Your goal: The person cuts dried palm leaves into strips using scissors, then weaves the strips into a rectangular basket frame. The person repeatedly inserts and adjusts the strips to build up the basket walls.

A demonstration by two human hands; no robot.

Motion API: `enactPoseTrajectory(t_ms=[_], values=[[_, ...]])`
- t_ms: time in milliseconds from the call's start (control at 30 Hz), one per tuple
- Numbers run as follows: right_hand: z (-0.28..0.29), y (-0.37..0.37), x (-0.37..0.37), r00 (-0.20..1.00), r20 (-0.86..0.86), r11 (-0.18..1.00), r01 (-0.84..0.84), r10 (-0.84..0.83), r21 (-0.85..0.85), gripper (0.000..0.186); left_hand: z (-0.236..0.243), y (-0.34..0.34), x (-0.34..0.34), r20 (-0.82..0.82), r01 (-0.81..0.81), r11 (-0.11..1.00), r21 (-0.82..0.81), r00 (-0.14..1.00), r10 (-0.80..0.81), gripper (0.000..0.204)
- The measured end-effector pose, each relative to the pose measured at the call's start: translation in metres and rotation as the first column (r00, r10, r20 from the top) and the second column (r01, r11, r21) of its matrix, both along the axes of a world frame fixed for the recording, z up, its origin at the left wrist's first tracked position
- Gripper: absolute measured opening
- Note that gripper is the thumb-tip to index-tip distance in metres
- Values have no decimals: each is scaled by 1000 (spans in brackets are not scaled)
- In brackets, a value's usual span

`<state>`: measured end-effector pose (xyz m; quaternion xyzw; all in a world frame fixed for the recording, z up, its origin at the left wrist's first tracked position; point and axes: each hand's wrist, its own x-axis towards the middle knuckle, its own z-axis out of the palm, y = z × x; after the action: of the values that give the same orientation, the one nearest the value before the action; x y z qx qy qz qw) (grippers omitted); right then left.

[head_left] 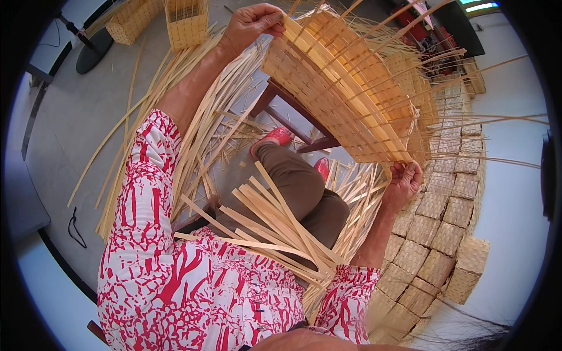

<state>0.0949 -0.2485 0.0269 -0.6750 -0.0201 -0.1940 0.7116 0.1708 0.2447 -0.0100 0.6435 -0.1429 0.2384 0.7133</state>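
Observation:
In front of me I hold up a half-woven bamboo basket, tilted, with long loose splints sticking out from its upper edge. A wide, smooth bamboo strip runs along that edge from one hand to the other. My left hand is closed, pinching the strip at the basket's far left corner. At the near right corner, my right hand pinches the edge; whether it grips the strip's end or only the weave is hard to tell. Several flat bamboo strips lie across my lap.
A dark wooden stool stands beneath the basket. Long splints cover the floor on the left, near finished baskets. Stacked woven baskets line the wall at right. A black round stand base sits at far left.

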Motion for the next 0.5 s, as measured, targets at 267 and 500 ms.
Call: enactPoseTrajectory(t_ms=[267, 500], values=[[-1, -11, 9, 999, -39, 997, 30, -33, -76, 17, -8, -15, 8, 31, -171, 982, 85, 985, 169, 17], [-11, -12, 15, 999, -21, 999, -31, 32, 17, 17, 13, -42, -27, 125, -471, 877, 89, 879, 460, 19]])
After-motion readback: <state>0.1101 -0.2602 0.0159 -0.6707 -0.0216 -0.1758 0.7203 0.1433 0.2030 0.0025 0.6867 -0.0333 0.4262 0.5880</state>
